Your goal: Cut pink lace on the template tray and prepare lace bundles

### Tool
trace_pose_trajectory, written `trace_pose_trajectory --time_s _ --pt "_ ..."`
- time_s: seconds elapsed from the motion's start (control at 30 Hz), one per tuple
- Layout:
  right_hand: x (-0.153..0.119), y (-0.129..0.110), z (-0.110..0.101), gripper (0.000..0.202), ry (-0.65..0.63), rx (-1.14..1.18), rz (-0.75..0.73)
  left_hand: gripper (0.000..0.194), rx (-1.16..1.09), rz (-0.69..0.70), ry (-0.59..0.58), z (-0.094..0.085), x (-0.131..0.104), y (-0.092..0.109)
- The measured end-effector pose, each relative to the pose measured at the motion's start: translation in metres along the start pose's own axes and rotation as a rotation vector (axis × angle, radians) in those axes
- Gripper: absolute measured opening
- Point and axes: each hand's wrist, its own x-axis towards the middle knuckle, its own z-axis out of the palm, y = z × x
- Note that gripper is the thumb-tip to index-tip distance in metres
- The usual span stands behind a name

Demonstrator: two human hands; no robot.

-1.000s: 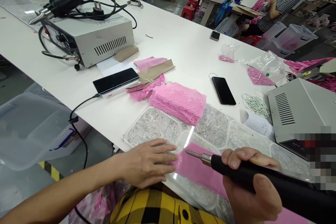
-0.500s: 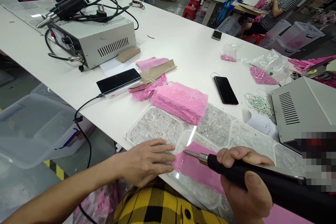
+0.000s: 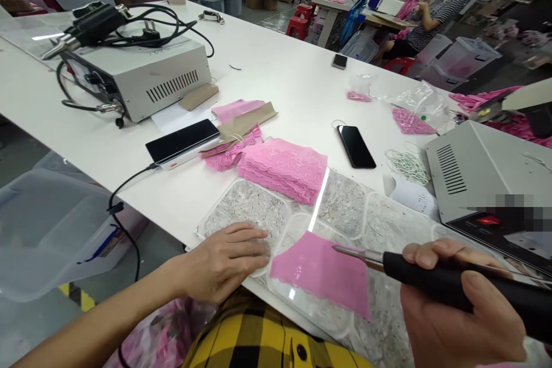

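My right hand point(image 3: 457, 299) is wrapped round a black handheld tool point(image 3: 422, 276) with a thin pointed metal tip, perhaps an ultrasonic or hot-fix pen. That tip is over the upper right part of a flat pink fabric piece point(image 3: 323, 276); whether it touches I cannot tell. The fabric lies on a grey marble-patterned mat point(image 3: 241, 213). Just left of the cloth, my left hand point(image 3: 230, 261) rests flat on the mat, fingers stretched out and holding nothing. Beyond the mat's back edge sits a stack of pink lace pieces point(image 3: 282, 169).
A grey metal control box point(image 3: 159, 75) with another black tool and coiled cable stands back left. Phones point(image 3: 356, 146), a power bank point(image 3: 185, 146), green string point(image 3: 407, 165) and a second box point(image 3: 487, 167) lie around. A person point(image 3: 435, 23) sits at a sewing machine.
My right hand has drawn the tool rightward, off the fabric's left end. My left hand has shifted slightly left, away from the cloth. The camera view has turned a little.
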Motion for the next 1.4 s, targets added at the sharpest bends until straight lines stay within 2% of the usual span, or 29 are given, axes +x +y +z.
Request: trace_pose_trajectory --time_s 0.1,0.23,0.33,0.67,1.03,1.4 --pt "0.001 0.001 0.0 0.011 -0.009 -0.004 -0.041 0.033 0.059 -0.024 -0.113 0.005 0.018 -0.006" --pt "-0.003 0.007 0.004 0.009 -0.148 0.023 -0.089 0.042 0.148 0.025 -0.298 0.014 0.047 -0.014" --pt "-0.004 0.011 0.006 0.009 -0.207 0.029 -0.133 0.044 0.178 0.066 -0.353 0.02 0.061 -0.017" --pt "-0.005 0.015 0.01 0.011 -0.282 0.061 -0.148 0.042 0.204 0.062 -0.345 0.028 0.059 -0.023" --pt "-0.005 0.019 0.011 0.007 -0.336 0.024 -0.146 0.039 0.229 0.082 -0.31 0.026 0.063 -0.022" --pt "0.006 0.009 -0.01 0.01 -0.181 -0.005 -0.174 0.037 0.178 0.066 -0.252 0.027 0.059 -0.023"
